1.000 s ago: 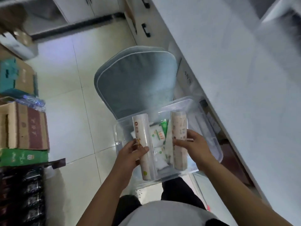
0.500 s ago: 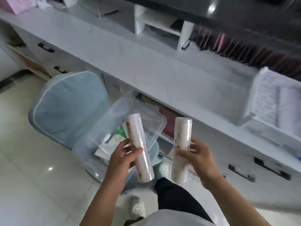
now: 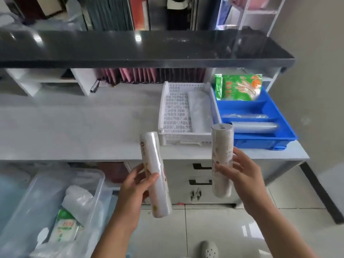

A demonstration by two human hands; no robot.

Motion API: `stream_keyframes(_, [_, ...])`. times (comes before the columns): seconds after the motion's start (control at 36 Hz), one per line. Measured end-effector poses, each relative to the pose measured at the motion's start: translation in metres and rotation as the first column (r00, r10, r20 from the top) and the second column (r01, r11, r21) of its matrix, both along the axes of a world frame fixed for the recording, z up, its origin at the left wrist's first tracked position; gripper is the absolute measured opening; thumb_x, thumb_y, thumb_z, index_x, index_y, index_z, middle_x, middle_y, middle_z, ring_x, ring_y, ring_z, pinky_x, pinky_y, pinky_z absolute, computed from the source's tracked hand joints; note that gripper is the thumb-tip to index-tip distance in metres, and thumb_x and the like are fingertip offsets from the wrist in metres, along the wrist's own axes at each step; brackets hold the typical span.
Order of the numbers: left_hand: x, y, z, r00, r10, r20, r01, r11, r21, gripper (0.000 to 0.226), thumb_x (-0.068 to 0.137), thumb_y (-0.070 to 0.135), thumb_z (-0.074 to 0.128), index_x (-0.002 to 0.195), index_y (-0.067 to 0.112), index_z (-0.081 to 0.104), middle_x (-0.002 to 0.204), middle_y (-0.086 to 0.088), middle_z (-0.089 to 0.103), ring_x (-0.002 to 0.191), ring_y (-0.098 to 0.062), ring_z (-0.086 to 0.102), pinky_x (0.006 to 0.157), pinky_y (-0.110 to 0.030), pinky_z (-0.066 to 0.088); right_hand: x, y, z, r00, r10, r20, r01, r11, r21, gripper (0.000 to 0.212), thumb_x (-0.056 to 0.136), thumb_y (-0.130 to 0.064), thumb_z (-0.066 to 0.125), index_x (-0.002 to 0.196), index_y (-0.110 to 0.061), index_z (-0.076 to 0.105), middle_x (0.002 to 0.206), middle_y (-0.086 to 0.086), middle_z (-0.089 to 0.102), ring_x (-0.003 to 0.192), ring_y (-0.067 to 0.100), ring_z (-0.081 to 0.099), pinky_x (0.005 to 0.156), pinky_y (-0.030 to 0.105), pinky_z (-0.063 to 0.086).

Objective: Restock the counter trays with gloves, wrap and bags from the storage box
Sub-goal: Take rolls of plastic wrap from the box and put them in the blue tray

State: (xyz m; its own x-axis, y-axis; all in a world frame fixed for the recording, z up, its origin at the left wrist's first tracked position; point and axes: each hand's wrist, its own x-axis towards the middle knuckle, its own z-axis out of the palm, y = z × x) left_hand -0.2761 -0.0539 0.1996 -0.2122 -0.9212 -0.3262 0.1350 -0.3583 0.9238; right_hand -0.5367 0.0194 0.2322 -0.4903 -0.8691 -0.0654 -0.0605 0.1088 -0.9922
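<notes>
On white counter (image 3: 78, 131) at 12 o'clock: blue tray (image 3: 264, 136) sitting beside white basket (image 3: 175, 112), touching. Clear storage box (image 3: 46, 198) resting at 8 o'clock. Left hand (image 3: 134, 190) gripping wrap roll (image 3: 156, 174), tilted. Right hand (image 3: 242, 175) clamping second roll (image 3: 222, 161), upright. Hands apart, both below counter edge.

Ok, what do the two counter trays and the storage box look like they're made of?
White tray: moulded plastic, matte, going by its slotted lattice floor. Blue tray: solid plastic, slight sheen, moulded dividers. Storage box: clear, glossy plastic; its contents show through the wall.
</notes>
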Motion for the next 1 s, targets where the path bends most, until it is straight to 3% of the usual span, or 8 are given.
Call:
stream_keyframes(0.11, [-0.076,-0.007,0.007,0.997,-0.078,-0.016,0.078,0.997,-0.001,0.056,0.064,0.037,0.086,0.117,0.030,0.069,0.107,-0.004,0.075,0.098,-0.021,0.072,0.071,-0.029,0.055,-0.078,0.023,0.005,0.998,-0.032,-0.060,0.031,0.999,-0.012,0.054,0.075,-0.011,0.081,0.114,-0.046,0.067,0.102,-0.008,0.075,0.100,0.009,0.067,0.079,0.027,0.051])
stream_keyframes(0.31, [-0.175,-0.015,0.010,0.988,-0.150,-0.024,0.150,0.989,-0.005,0.043,0.069,0.033,0.079,0.112,0.032,0.072,0.105,-0.004,0.075,0.093,-0.018,0.071,0.077,-0.033,0.054,-0.191,0.049,0.008,0.978,-0.129,-0.164,0.131,0.991,-0.001,0.054,0.074,-0.008,0.082,0.120,-0.032,0.068,0.101,-0.012,0.074,0.092,0.000,0.068,0.080,0.026,0.052])
stream_keyframes(0.44, [-0.201,-0.027,0.016,0.979,-0.206,0.006,0.206,0.979,0.008,0.051,0.067,0.041,0.082,0.116,0.035,0.070,0.111,-0.003,0.074,0.100,-0.021,0.072,0.075,-0.031,0.055,-0.237,0.045,0.017,0.946,-0.094,-0.312,0.106,0.994,0.022,0.059,0.076,-0.011,0.082,0.122,-0.044,0.063,0.114,-0.011,0.067,0.096,-0.001,0.066,0.081,0.026,0.049])
stream_keyframes(0.53, [-0.211,-0.042,0.019,0.976,-0.216,0.022,0.216,0.976,-0.003,0.056,0.064,0.045,0.083,0.117,0.034,0.070,0.113,-0.002,0.073,0.104,-0.021,0.070,0.077,-0.034,0.054,-0.257,0.032,0.022,0.852,0.031,-0.522,0.020,0.996,0.091,0.060,0.075,-0.015,0.083,0.122,-0.046,0.060,0.109,-0.022,0.061,0.097,0.002,0.059,0.082,0.022,0.044])
stream_keyframes(0.61, [-0.220,-0.061,0.022,0.975,-0.218,0.042,0.219,0.975,-0.022,0.055,0.064,0.043,0.082,0.116,0.032,0.071,0.112,0.001,0.074,0.100,-0.015,0.071,0.077,-0.033,0.052,-0.271,0.009,0.026,0.691,0.204,-0.693,-0.055,0.971,0.231,0.063,0.074,-0.018,0.083,0.130,-0.036,0.060,0.113,-0.012,0.061,0.101,0.017,0.056,0.081,0.029,0.042])
stream_keyframes(0.69, [-0.231,-0.083,0.023,0.973,-0.226,0.043,0.228,0.973,-0.023,0.052,0.067,0.040,0.082,0.117,0.032,0.070,0.114,0.000,0.074,0.102,-0.018,0.071,0.077,-0.034,0.053,-0.279,-0.020,0.031,0.511,0.346,-0.786,-0.098,0.933,0.347,0.063,0.077,-0.025,0.080,0.133,-0.038,0.055,0.118,-0.008,0.061,0.104,0.021,0.053,0.086,0.038,0.047])
stream_keyframes(0.86, [-0.253,-0.125,0.019,0.981,-0.192,0.006,0.192,0.981,0.021,0.050,0.069,0.037,0.080,0.117,0.028,0.070,0.115,-0.005,0.074,0.104,-0.026,0.070,0.075,-0.035,0.054,-0.296,-0.094,0.021,0.347,0.563,-0.750,-0.088,0.816,0.571,0.060,0.081,-0.027,0.068,0.136,-0.042,0.048,0.124,-0.006,0.056,0.114,0.022,0.051,0.085,0.035,0.044])
stream_keyframes(1.0, [-0.265,-0.153,0.016,0.980,-0.199,-0.014,0.200,0.978,0.067,0.042,0.070,0.037,0.076,0.112,0.032,0.073,0.112,-0.004,0.075,0.098,-0.021,0.073,0.078,-0.038,0.054,-0.297,-0.146,0.008,0.239,0.748,-0.619,-0.084,0.651,0.754,0.056,0.083,-0.025,0.064,0.132,-0.045,0.046,0.119,-0.005,0.054,0.113,0.021,0.052,0.067,0.028,0.036])
